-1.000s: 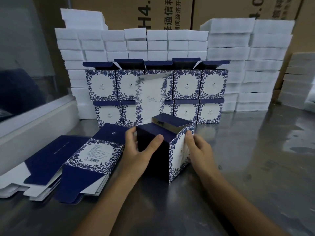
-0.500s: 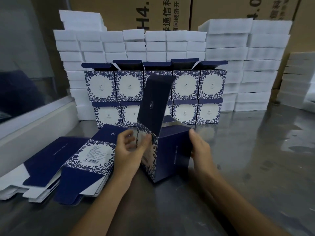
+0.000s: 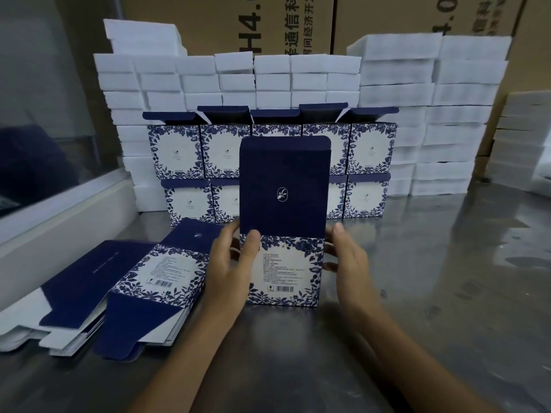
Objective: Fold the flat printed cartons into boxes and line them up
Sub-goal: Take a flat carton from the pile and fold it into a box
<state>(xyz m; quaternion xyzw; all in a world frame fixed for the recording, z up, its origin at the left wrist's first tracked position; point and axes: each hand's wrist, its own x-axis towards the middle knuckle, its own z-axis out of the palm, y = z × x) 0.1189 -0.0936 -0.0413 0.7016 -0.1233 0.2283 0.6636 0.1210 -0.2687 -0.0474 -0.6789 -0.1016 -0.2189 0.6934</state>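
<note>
Two hands hold one folded box (image 3: 284,271) upright on the steel counter (image 3: 417,293), its navy lid flap (image 3: 284,186) standing straight up and showing a small white oval leaf emblem. The left hand (image 3: 229,272) has a closed grip on the box's left edge, thumb laid across the printed front and fingers wrapped behind; the right hand (image 3: 350,263) lies against the right side with fingers nearly straight, an open grip. The box front carries a blue floral border round a white panel of small text, too fine to read, with a barcode near the bottom. To the left lies a stack of flat cartons (image 3: 143,281), the top one showing the same label and barcode. Behind, finished boxes (image 3: 369,171) stand in two tiers against white foam blocks (image 3: 396,84). Brown shipping cartons (image 3: 268,22) at the back bear large Chinese characters and "H4.", partly cut off.
</note>
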